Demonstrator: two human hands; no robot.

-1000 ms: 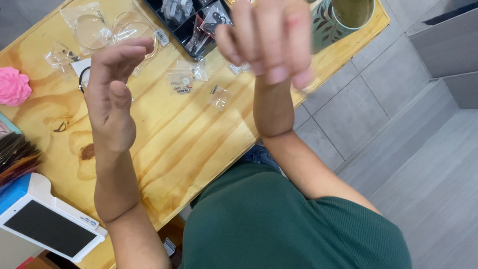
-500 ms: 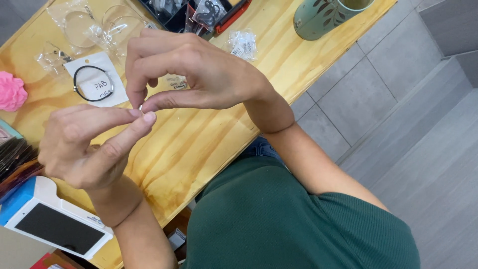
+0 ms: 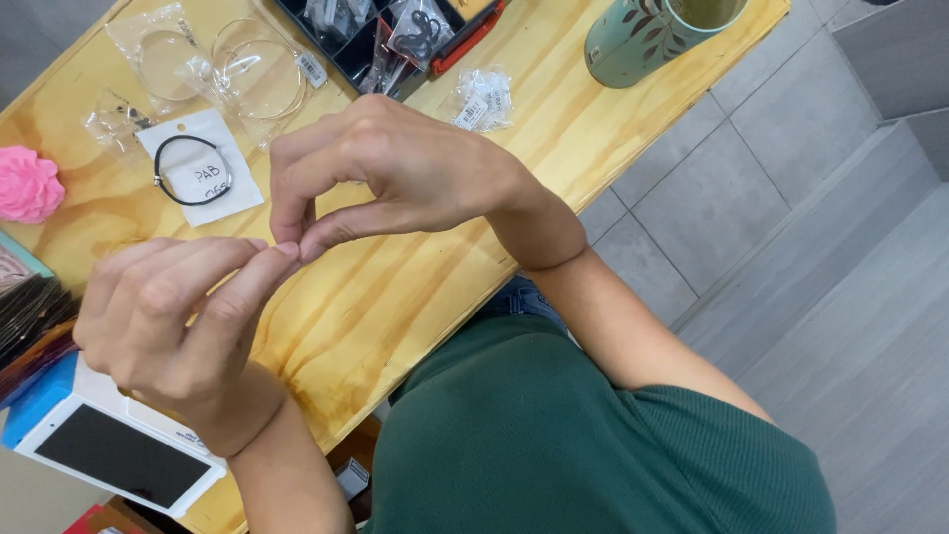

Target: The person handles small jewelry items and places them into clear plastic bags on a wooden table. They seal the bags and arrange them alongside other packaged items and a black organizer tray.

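Since half a second ago the two hands have drawn a little lower and closer over the counter (image 3: 415, 297), and the view has tipped so that more of the green cup shows at the far right corner. The left hand (image 3: 163, 316) has its thumb and forefinger pressed together, and the right hand (image 3: 386, 173) pinches thumb to forefinger as well, the two pinches touching tip to tip above the middle of the counter. Whatever they grip is too small to make out; it sits hidden between the fingertips.

Work this fine goes best with both wrists steady, the pinches kept close, and the piece turned toward the eyes rather than squeezed harder.

The counter is pale varnished pine with bold grain. Near its far left edge lies a white card (image 3: 201, 166) carrying a thin black bracelet (image 3: 188, 168), a smooth closed loop. Beyond it, clear plastic bags hold large thin wire hoops (image 3: 259, 74), glossy and crinkled. A small clear bag of tiny parts (image 3: 481, 97) lies near the far edge, beside a black compartment tray (image 3: 395, 40) with a red rim. The green cup (image 3: 652, 35) is glazed with a leaf pattern. A pink ruffled flower-shaped object (image 3: 28, 183) sits at the left edge, and a white-framed card terminal (image 3: 119, 455) lies at the near left corner.
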